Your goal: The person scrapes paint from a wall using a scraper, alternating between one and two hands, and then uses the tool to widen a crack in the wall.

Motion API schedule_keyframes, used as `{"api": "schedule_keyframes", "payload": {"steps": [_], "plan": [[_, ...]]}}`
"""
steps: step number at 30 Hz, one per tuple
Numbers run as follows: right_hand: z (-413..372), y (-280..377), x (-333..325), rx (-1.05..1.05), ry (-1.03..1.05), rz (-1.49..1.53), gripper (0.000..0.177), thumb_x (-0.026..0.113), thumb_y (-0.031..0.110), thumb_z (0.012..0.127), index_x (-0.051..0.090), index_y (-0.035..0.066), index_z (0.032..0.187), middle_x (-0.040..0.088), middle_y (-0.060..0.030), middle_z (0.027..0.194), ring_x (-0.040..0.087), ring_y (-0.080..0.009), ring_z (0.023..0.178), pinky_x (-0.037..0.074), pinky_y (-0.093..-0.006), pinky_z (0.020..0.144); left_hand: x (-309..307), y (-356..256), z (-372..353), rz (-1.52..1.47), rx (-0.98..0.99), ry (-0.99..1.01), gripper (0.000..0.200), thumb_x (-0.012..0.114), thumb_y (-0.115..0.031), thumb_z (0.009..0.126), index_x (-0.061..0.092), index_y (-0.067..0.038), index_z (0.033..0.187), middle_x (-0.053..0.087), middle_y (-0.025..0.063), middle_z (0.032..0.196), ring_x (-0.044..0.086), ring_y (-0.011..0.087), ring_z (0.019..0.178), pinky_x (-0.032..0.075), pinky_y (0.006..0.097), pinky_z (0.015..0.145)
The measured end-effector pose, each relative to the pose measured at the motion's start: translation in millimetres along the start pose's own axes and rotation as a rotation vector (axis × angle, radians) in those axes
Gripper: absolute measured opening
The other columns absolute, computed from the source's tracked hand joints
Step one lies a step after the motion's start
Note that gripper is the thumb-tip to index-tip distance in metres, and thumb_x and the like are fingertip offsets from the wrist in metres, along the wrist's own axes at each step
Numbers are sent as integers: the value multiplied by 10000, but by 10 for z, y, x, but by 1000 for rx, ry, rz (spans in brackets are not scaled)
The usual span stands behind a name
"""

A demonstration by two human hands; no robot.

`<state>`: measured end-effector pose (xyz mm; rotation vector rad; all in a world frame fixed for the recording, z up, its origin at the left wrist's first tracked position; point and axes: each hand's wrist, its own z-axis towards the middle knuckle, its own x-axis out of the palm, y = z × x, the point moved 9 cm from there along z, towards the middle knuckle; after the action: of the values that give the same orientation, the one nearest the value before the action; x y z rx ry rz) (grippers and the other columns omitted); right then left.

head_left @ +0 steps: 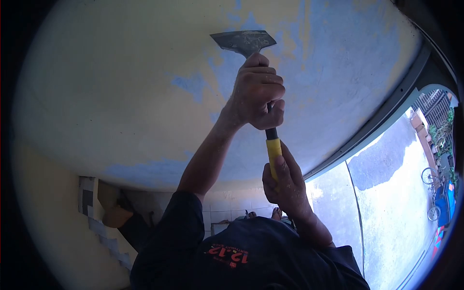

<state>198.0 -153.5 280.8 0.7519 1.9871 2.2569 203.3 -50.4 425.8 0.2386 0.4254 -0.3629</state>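
Observation:
A long-handled scraper [246, 42] with a wide grey metal blade reaches up in front of a cream wall [125, 87]. Blue patches show on that wall around the blade, where the cream coat is gone. My left hand [261, 92] is wrapped round the upper shaft, just below the blade, its knuckles dusty. Lower down, my right hand [286, 183] grips the yellow part of the handle, thumb along it. The blade overlaps the edge of a blue patch in this view. Both fists partly hide the handle.
A dark frame [386, 104] curves along the wall's right side. Beyond it lie sunlit paving [386, 203], a bicycle-wheeled cart [440, 205] and plants. At lower left are a stepped edge [99, 227] and a dark object with a brownish rounded top [117, 217]. Pale floor tiles [237, 200] lie near my feet.

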Motion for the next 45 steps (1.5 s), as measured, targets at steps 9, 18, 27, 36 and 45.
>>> {"api": "schedule_keyframes", "payload": {"steps": [9, 18, 27, 36, 45], "plan": [[-49, -154, -190, 34, -14, -4, 606, 406, 390, 1044, 206, 92, 1532, 395, 30, 641, 339, -27, 476, 326, -184, 428, 151, -132, -232, 26, 15, -6, 349, 495, -280, 772, 362, -105, 501, 368, 45, 496, 382, 245, 457, 359, 377, 643], [40, -364, -222, 32, -55, -41, 601, 376, 430, 1043, 256, 91, 1525, 414, 24, 609, 390, -35, 471, 348, -201, 441, 198, -105, -377, 51, -4, 34, 323, 507, -295, 719, 380, -101, 495, 394, 49, 496, 408, 241, 461, 363, 382, 646], [48, -277, -155, 65, -43, -43, 596, 370, 422, 1046, 255, 84, 1524, 413, 25, 607, 385, -36, 464, 351, -203, 441, 82, -108, -318, 45, 6, -4, 395, 462, -315, 810, 355, -104, 493, 378, 42, 486, 387, 234, 439, 346, 375, 628], [94, -321, -56, 42, -25, 7, 573, 360, 394, 1054, 252, 89, 1526, 395, 38, 602, 370, -27, 473, 336, -194, 440, 18, -73, -338, 36, -12, -8, 447, 437, -345, 859, 336, -109, 494, 369, 37, 481, 370, 227, 426, 343, 371, 620], [114, -204, -39, 15, -5, -20, 619, 374, 452, 1039, 248, 93, 1527, 385, 41, 583, 350, -29, 453, 326, -200, 419, -22, -25, -247, 47, 24, -22, 435, 451, -350, 838, 331, -117, 491, 352, 35, 482, 373, 231, 434, 350, 375, 628]]}}
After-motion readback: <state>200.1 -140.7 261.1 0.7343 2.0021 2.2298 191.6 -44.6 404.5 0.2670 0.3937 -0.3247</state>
